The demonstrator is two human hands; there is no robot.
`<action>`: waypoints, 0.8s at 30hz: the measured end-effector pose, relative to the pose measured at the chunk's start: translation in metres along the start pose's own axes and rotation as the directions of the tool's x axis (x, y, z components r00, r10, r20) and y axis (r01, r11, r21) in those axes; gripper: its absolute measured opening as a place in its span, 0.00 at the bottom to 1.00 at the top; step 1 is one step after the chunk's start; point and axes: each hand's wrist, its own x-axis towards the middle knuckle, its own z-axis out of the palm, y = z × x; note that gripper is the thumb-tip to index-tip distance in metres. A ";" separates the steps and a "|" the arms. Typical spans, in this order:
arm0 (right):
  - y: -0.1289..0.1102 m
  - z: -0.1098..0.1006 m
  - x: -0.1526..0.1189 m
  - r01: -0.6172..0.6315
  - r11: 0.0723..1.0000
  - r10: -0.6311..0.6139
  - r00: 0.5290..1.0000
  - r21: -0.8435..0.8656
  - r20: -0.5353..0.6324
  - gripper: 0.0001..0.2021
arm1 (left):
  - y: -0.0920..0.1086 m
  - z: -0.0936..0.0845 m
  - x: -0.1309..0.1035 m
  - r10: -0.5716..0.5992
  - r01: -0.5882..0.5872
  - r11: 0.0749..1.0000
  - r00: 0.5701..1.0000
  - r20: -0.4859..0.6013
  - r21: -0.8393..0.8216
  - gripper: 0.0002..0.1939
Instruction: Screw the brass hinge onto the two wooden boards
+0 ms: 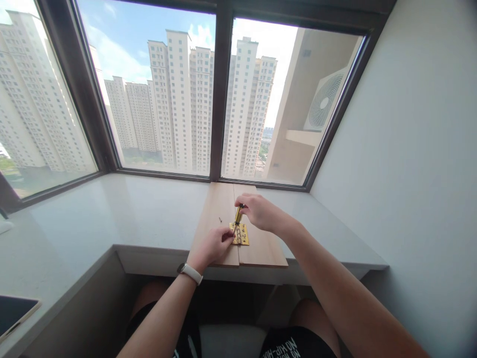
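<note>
My right hand (253, 209) grips the handle of a yellow and black screwdriver (239, 215) from above, its shaft slanting down toward the left. Beneath it lies a small yellow plate (244, 238) with several little metal parts on it. The plate rests across the seam of two light wooden boards (214, 206). At the plate's left edge is my left hand (218, 243), its fingers pinched together near the screwdriver's tip; what is between the fingertips is too small to make out.
A small metal piece (220, 220) lies on the left board. The boards span a white sill (156, 214) below the windows. A dark-screened device (17, 313) sits at the lower left. A white wall (402, 139) rises on the right.
</note>
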 end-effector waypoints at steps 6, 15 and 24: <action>0.002 0.000 0.004 -0.031 0.999 0.031 0.999 -0.012 0.013 0.05 | 0.001 0.000 -0.001 -0.008 0.008 1.000 1.000 0.000 -0.004 0.08; -0.013 -0.003 0.002 -0.114 0.932 0.136 0.990 -0.343 0.042 0.17 | 0.004 0.000 -0.002 -0.009 0.009 1.000 1.000 -0.001 -0.023 0.09; -0.015 0.010 0.005 -0.213 0.843 0.238 0.971 -0.493 -0.013 0.25 | -0.006 0.005 0.000 0.006 -0.006 1.000 1.000 -0.013 0.005 0.09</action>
